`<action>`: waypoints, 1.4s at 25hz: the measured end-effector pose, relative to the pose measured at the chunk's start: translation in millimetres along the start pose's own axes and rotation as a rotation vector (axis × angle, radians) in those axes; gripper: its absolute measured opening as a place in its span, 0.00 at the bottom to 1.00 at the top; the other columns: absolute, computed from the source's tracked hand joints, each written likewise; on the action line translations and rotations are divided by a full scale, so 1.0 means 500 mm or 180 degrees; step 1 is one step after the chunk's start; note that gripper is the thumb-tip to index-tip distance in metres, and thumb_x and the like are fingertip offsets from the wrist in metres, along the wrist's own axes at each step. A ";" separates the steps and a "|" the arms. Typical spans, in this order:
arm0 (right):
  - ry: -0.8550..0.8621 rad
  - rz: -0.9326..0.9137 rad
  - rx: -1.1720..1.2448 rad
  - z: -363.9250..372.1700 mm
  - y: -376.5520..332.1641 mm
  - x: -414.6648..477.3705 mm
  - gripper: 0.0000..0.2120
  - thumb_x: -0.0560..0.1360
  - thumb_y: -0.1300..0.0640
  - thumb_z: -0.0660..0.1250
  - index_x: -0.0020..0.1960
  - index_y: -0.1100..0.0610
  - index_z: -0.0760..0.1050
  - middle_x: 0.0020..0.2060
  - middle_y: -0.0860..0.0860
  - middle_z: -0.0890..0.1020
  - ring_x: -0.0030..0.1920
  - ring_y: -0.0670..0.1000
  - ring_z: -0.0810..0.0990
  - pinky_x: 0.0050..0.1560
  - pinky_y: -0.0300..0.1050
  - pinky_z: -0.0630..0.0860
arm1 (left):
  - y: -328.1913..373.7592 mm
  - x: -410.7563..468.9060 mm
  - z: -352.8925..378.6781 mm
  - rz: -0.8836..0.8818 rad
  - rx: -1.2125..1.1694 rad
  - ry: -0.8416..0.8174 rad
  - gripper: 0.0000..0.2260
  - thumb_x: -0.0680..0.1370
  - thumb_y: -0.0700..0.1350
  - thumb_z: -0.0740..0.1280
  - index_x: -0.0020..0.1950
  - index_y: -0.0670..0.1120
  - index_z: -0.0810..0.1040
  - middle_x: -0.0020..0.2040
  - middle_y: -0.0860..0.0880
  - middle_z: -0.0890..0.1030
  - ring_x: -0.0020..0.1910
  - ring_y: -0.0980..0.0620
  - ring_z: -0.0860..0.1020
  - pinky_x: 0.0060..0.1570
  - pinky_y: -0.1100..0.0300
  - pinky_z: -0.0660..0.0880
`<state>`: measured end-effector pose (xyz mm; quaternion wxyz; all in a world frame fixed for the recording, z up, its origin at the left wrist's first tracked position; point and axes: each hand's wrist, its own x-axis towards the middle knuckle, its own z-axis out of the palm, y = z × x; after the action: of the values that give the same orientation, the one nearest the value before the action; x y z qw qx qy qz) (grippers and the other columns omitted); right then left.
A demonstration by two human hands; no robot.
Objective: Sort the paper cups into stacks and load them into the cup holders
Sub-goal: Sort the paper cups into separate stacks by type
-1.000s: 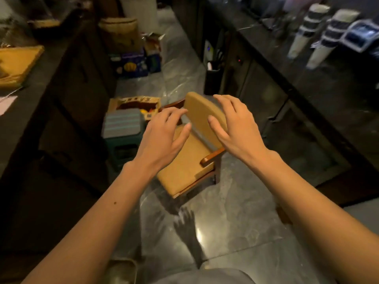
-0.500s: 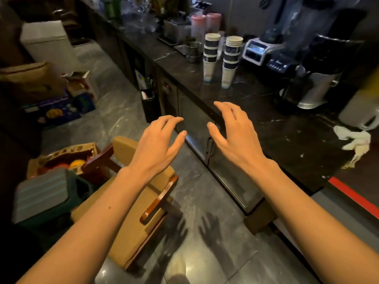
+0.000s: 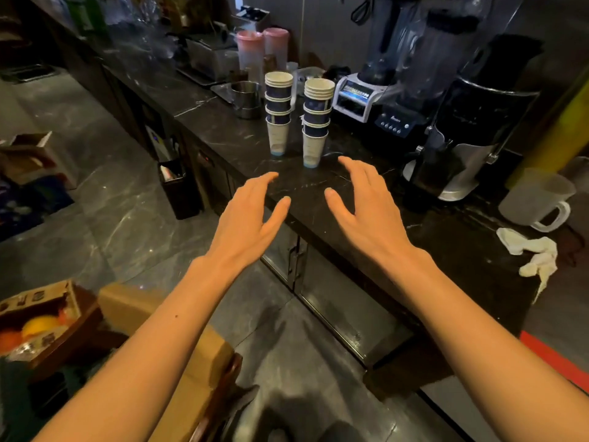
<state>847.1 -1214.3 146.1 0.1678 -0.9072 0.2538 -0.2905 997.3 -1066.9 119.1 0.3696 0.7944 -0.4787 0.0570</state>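
Observation:
Two upright stacks of blue-and-white paper cups stand side by side on the dark marble counter [image 3: 223, 129]: the left stack [image 3: 278, 113] and the right stack [image 3: 316, 122]. My left hand [image 3: 251, 215] hovers open at the counter's front edge, just short of the left stack. Over the counter, my right hand [image 3: 366, 205] is open with its fingers spread, its fingertips close to the foot of the right stack. Neither hand touches a cup. No cup holder is recognisable in view.
Right of the cups stand a blender [image 3: 382, 90] and a black machine [image 3: 468, 129], then a white jug [image 3: 535, 199] and a crumpled cloth [image 3: 532, 253]. A steel pot [image 3: 247, 98] and pink-lidded containers [image 3: 261, 49] sit behind. A chair [image 3: 178, 342] and fruit box [image 3: 38, 323] are on the floor at left.
The view has swung from the floor and chair up to the counter. Both open hands have moved forward, closer to the two cup stacks.

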 end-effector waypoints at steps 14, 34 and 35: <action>-0.0114 0.0154 0.0079 0.144 0.302 0.504 0.26 0.80 0.45 0.61 0.76 0.50 0.61 0.72 0.50 0.67 0.71 0.52 0.67 0.66 0.51 0.68 | -0.137 0.532 0.246 0.0035 -0.0050 -0.0189 0.25 0.80 0.59 0.59 0.73 0.46 0.67 0.68 0.46 0.75 0.67 0.49 0.73 0.64 0.50 0.72; -0.0321 0.1093 0.1008 0.301 0.353 0.840 0.48 0.64 0.36 0.75 0.77 0.49 0.60 0.74 0.47 0.69 0.72 0.46 0.67 0.72 0.52 0.67 | -0.351 0.881 0.422 0.0166 -0.2247 -0.0995 0.37 0.75 0.52 0.73 0.78 0.54 0.56 0.73 0.59 0.67 0.73 0.62 0.65 0.72 0.58 0.65; -0.0341 0.1075 0.0957 0.297 0.353 0.832 0.46 0.65 0.38 0.76 0.77 0.49 0.61 0.73 0.46 0.69 0.72 0.45 0.67 0.72 0.51 0.68 | -0.349 0.877 0.429 0.0154 -0.2349 -0.0993 0.38 0.75 0.51 0.74 0.78 0.50 0.57 0.73 0.57 0.68 0.73 0.61 0.66 0.72 0.58 0.66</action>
<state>1166.2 -1567.0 135.0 0.3606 -0.8308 0.3466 -0.2443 1315.6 -1472.8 66.4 0.5515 0.5959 -0.5360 -0.2312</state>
